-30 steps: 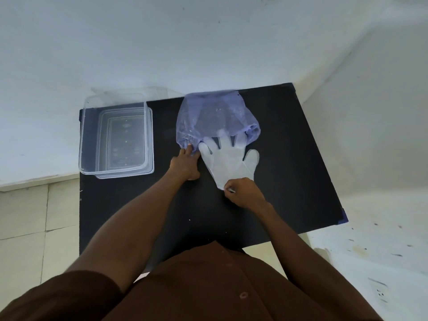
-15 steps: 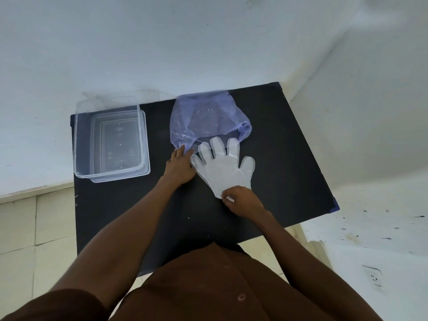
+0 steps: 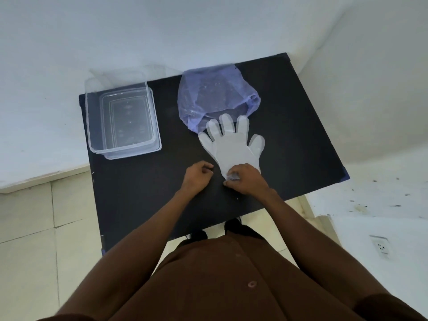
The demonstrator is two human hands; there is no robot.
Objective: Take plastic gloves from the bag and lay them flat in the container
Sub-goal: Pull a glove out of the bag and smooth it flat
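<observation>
One thin translucent plastic glove [image 3: 231, 144], pinched at its cuff by the right hand [image 3: 244, 179] near the black table's [image 3: 301, 135] front edge while the left hand [image 3: 196, 174] is loosely curled and empty, could be crumpled if dragged toward the clear rectangular plastic container [image 3: 92, 126] at the far left corner, its fingertips touching the purple plastic bag [image 3: 213, 98].

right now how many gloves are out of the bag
1. The glove lies flat on the table, fingertips just at the bag mouth, its cuff pinched by the right hand. More may be hidden inside the bag.
</observation>
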